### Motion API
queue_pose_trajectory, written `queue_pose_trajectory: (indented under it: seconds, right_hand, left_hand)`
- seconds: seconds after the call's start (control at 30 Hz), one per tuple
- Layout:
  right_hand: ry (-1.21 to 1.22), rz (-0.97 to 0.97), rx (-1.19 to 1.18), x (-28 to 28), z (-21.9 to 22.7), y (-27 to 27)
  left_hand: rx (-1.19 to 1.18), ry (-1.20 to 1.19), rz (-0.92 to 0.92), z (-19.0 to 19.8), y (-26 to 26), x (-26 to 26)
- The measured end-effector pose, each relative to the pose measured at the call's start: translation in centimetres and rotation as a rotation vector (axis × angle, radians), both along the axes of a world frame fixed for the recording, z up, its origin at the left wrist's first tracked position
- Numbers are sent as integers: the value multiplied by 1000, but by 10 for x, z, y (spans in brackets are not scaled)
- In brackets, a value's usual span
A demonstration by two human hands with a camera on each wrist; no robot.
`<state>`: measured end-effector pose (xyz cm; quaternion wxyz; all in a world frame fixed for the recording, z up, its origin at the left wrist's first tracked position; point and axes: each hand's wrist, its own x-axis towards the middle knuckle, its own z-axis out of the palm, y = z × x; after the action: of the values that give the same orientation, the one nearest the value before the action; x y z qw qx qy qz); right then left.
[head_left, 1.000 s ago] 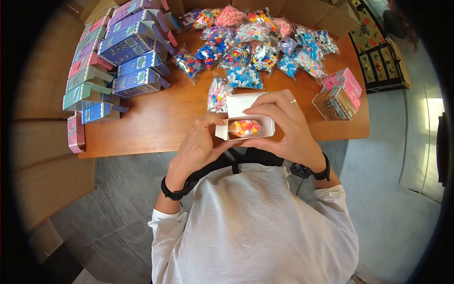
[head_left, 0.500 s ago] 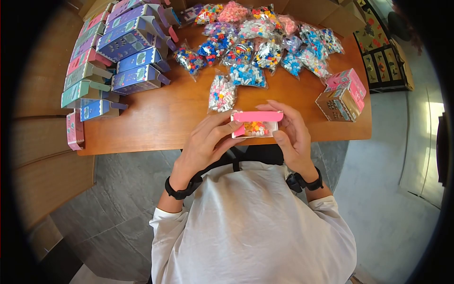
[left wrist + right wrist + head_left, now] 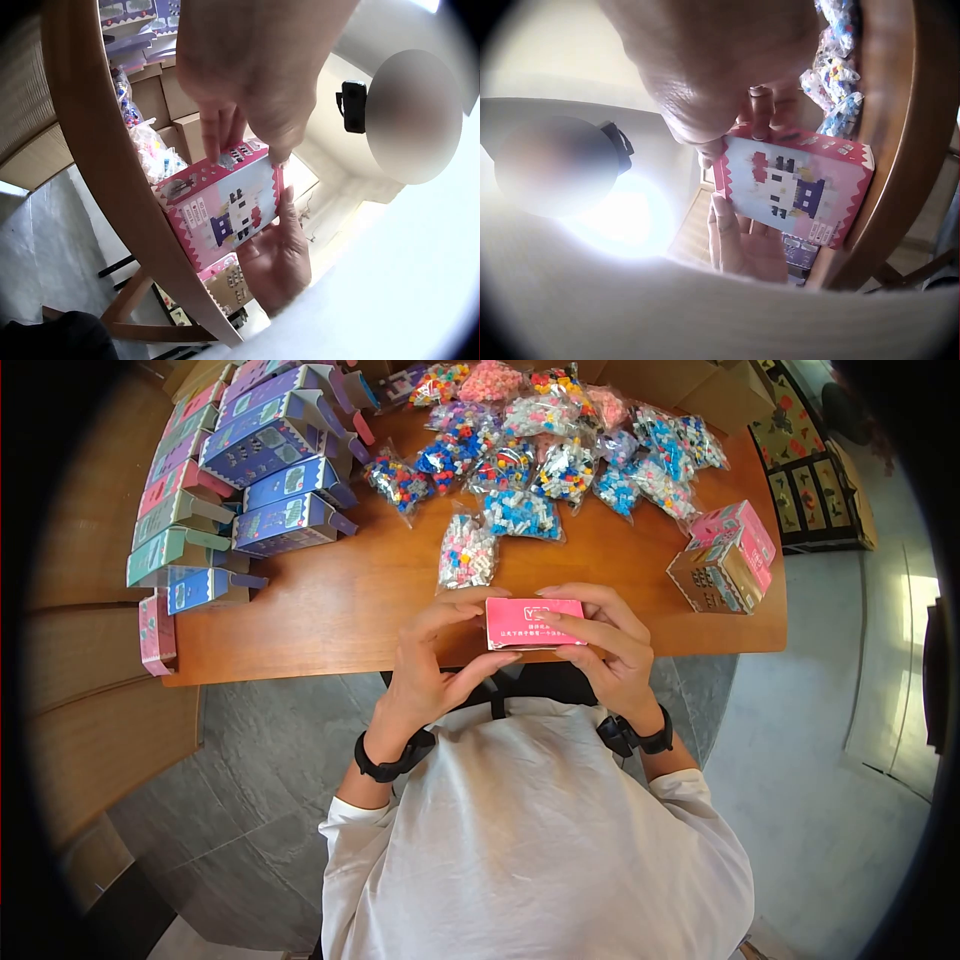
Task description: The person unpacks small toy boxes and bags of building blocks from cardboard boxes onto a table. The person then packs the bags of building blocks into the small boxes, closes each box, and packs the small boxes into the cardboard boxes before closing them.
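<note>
Between both hands, at the table's near edge, is a small pink cardboard box (image 3: 508,630) with its flap lying over the top and white print on it. My left hand (image 3: 420,655) holds the box by its left end, thumb at the near edge and fingers at the far one. The right hand (image 3: 618,650) grips the right end, with a finger lying across the lid. In the left wrist view the front of the box (image 3: 251,199) carries a picture of a pixel-style character. The bag of bricks seen earlier inside is hidden under the lid.
Several clear bags of coloured bricks (image 3: 520,515) lie at the back of the wooden table (image 3: 350,615). Stacked blue, green and pink boxes (image 3: 285,525) with flaps out fill the left side. A pink and brown box (image 3: 715,570) stands at the right edge.
The box's white inner flap stood up, then its pink top was folded over toward me. Now it lies flat over the opening, and the right fingers have moved onto it.
</note>
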<state>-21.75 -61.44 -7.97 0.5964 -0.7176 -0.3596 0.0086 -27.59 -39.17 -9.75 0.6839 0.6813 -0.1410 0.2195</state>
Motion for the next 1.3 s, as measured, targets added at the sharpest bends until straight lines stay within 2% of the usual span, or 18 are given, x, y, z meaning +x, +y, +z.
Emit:
queue_pose_trajectory:
  seconds: [0.07, 0.1, 0.17, 0.3, 0.37, 0.4, 0.47, 0.57, 0.7, 0.77, 0.83, 0.93, 1.03, 1.13, 1.2, 1.3]
  right_hand:
    - [-21, 2, 83, 1, -4, 3]
    - [-21, 0, 83, 2, -7, 1]
    - [-182, -13, -61, 5, -13, -3]
    - [-263, -40, -84, 2, -20, -3]
    - [-213, -90, -67, -3, -20, -5]
    - [-220, -104, -70, -4, -18, -7]
    - [-151, -201, -10, -6, -10, -15]
    - [-60, -274, 38, -11, -14, -38]
    - [-38, -419, 137, -8, -10, -68]
    - [112, -476, 196, -8, -7, -76]
    - [97, -480, 166, -6, -5, -84]
    - [45, -495, 296, -5, -4, -90]
    - [-15, -490, 181, 0, -10, -98]
    - [-74, -534, 109, 2, -15, -105]
    - [-235, -571, 22, 1, -16, -111]
    - [-325, -612, 1, 2, -18, -122]
  left_hand:
    - [302, -17, 0, 6, 9, 1]
    - [302, -17, -3, 5, 10, 2]
    - [469, -131, 27, 1, 10, 3]
    - [498, -160, 57, -4, 7, 0]
    - [515, -17, 51, -2, 2, -4]
    - [512, -28, 39, 1, -1, -4]
    - [574, 66, -14, 7, -10, -2]
    - [541, -21, -34, 5, -26, 9]
    - [459, 102, -90, 2, -53, 23]
    - [502, 97, -123, 2, -63, 28]
    - [468, 195, -155, 2, -74, 33]
    - [490, 252, -182, 8, -85, 38]
    - [373, 341, -223, 15, -98, 49]
    - [370, 262, -289, 16, -110, 65]
    - [420, 262, -283, 20, -119, 73]
    - [470, 261, -297, 23, -133, 86]
